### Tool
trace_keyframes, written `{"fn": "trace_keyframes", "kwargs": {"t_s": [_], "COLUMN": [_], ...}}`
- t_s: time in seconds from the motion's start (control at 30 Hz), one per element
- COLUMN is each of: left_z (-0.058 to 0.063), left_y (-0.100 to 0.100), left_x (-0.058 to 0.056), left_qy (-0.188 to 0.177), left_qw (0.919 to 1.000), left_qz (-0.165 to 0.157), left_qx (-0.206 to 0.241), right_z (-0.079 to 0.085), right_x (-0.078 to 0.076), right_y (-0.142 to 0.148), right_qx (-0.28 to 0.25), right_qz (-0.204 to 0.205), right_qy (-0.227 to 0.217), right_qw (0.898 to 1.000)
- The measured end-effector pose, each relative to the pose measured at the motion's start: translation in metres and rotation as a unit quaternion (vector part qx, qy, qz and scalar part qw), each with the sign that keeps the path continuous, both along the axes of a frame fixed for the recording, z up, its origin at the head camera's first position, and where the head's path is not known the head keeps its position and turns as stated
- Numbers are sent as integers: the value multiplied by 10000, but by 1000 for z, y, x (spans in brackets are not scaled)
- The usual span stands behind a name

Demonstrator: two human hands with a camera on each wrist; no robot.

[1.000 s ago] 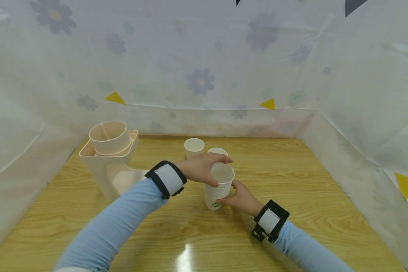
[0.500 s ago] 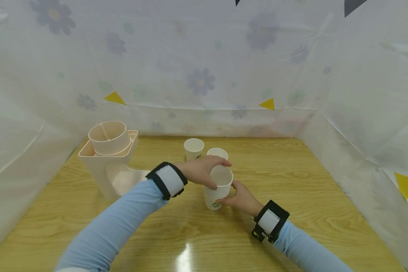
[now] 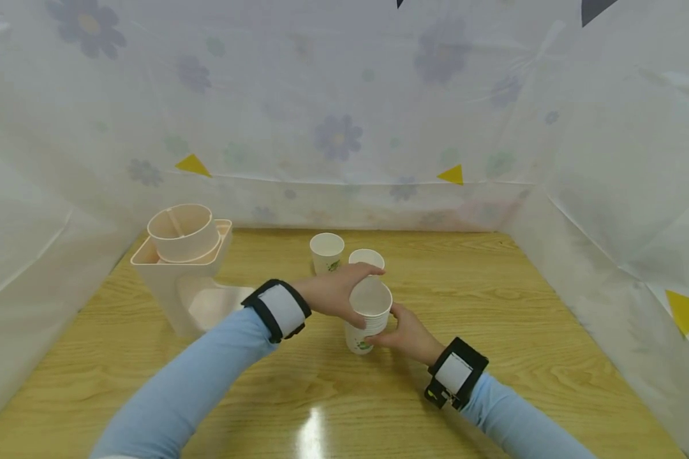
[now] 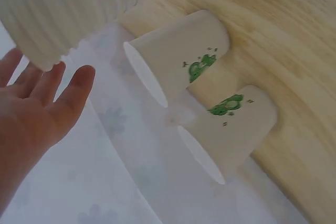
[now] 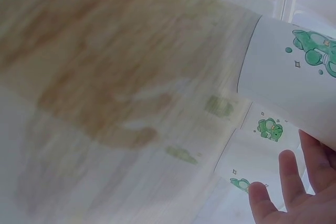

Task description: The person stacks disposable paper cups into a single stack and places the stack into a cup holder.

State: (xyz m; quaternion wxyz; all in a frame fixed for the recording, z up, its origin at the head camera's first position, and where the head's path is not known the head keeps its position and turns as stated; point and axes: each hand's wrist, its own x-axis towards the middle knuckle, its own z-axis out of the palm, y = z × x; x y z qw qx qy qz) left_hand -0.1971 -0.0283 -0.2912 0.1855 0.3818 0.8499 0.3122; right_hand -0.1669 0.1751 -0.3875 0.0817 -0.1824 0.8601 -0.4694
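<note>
A stack of nested white paper cups (image 3: pixel 377 325) stands upright on the wooden table, a green print low on its side. My left hand (image 3: pixel 335 292) holds the upper part of the stack, its thumb and fingers curved about the rims. Lower down, my right hand (image 3: pixel 409 336) grips the same stack from the right, thumb in front. In the left wrist view, fingers (image 4: pixel 79 90) touch the ridged rims of the stack (image 4: pixel 58 14). Behind the hands are two single paper cups, one farther left (image 3: pixel 326 252) and one partly hidden (image 3: pixel 367 257).
On the left stands a cream plastic holder (image 3: pixel 175 280) with a round divided cup (image 3: pixel 184 233) in its top and a low tray part (image 3: pixel 218 306). White flowered sheeting (image 3: pixel 339 95) walls in the back and both sides of the table (image 3: pixel 465 274).
The top of the stack has come down slightly and shifted a little left, together with my left hand. My right hand and the two single cups stay in place.
</note>
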Motion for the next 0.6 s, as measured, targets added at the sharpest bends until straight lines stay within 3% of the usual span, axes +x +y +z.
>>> {"fn": "trace_keyframes", "kwargs": {"t_s": [0.17,0.37,0.43,0.6], "left_z": [-26,-59,-66,-74], "left_y": [-12,-14,-16,-17], "left_x": [1,5,7,10], "left_qy": [-270,-634,-777,-595], "left_qw": [9973,9882,9840,9776], "left_qz": [536,826,969,1367], "left_qx": [414,1121,1279,1486], "right_z": [-1,0,0,2], "right_x": [-2,-4,-4,-9], "right_y": [-1,-2,-4,-9], "right_qx": [11,3,3,73], "right_qz": [-13,-54,-16,244], "right_qy": [81,143,179,205], "right_qw": [10000,9999,9998,9995]}}
